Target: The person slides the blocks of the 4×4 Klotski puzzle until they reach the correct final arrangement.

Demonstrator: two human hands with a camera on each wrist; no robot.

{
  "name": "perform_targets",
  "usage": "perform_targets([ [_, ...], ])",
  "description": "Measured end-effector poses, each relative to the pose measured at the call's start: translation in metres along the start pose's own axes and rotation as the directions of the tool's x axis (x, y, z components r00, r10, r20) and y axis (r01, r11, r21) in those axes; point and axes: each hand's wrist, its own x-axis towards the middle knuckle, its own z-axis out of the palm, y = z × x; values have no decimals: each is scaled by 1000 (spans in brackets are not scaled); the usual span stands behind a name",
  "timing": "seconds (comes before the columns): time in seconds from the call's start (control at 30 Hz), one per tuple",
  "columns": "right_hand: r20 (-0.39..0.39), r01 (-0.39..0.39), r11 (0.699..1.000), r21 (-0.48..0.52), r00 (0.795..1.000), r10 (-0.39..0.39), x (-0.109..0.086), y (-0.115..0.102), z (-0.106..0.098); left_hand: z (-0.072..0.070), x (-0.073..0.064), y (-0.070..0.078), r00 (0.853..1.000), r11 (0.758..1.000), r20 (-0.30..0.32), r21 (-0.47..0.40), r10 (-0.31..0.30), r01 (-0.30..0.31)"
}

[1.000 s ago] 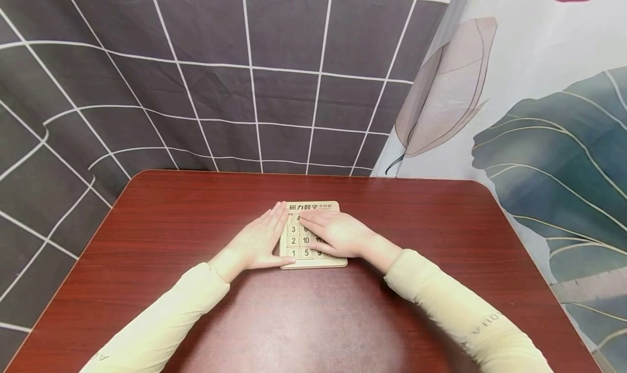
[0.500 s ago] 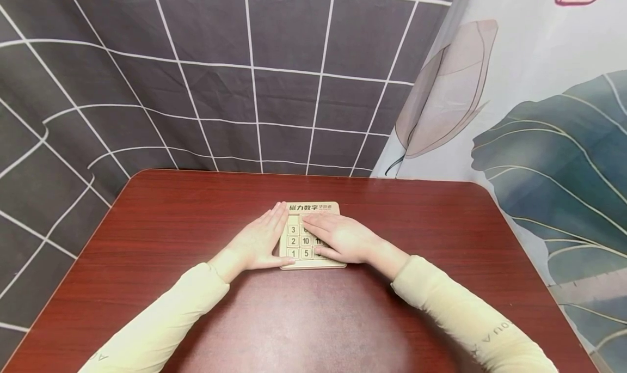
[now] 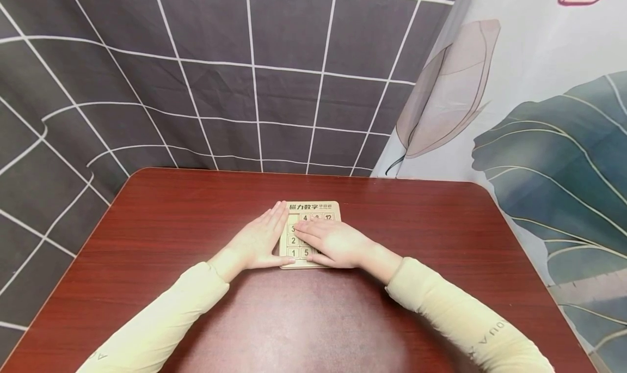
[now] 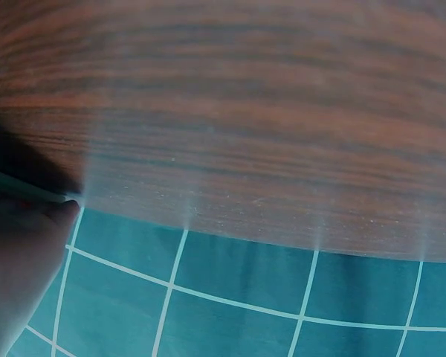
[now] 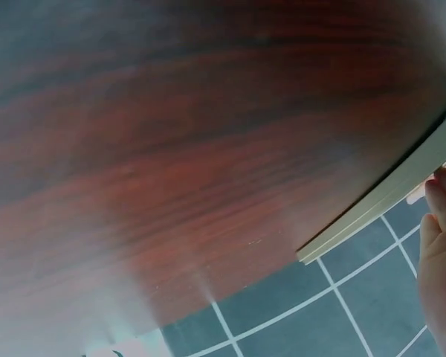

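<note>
A pale number sliding puzzle [image 3: 308, 206] lies flat on the table, its numbered tiles in a shallow frame. The top-left cell is bare; tile 4 [image 3: 305, 218] sits just right of it. My left hand [image 3: 257, 243] rests along the puzzle's left edge, fingers straight, thumb across the lower-left corner. Straight fingers of my right hand [image 3: 338, 243] lie over the tiles, with the fingertips at tile 3 [image 3: 293, 230]. That hand hides several middle and right tiles. In the right wrist view, the puzzle's side edge [image 5: 379, 201] shows beside my fingers.
The reddish-brown wooden table [image 3: 196, 209] extends around the puzzle on every side. Behind it hangs a dark curtain with a white grid [image 3: 284, 95]. A pale curtain with leaf prints [image 3: 539, 155] hangs at the right.
Tile 4 has slid right, baring the top-left cell. My right hand then moved down and left, its fingertips going from the top row to tile 3. My left hand stayed put.
</note>
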Motion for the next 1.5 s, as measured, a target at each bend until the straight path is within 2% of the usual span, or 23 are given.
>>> perform_targets([
  [0.53, 29, -52, 999, 12, 998, 51, 12, 13, 2, 0, 0, 2, 1000, 1000, 22, -14, -4, 4],
  [0.73, 1, -16, 1000, 8, 1000, 16, 1, 5, 4, 1, -1, 2, 1000, 1000, 15, -8, -5, 5],
  [0.97, -47, 75, 997, 1, 996, -75, -12, -10, 1, 2, -1, 0, 1000, 1000, 7, -1, 1, -1],
  [1.07, -51, 91, 996, 1, 995, -91, -14, -14, 2, 2, -1, -1, 1000, 1000, 8, -4, 0, 0],
  [1.3, -40, 82, 997, -4, 996, -82, -11, -12, 4, 2, 0, -1, 1000, 1000, 13, -14, -4, 4],
  [1.5, -5, 28, 1000, 14, 1000, -28, -4, -6, 2, -1, 0, 0, 1000, 1000, 15, -13, -1, 1],
])
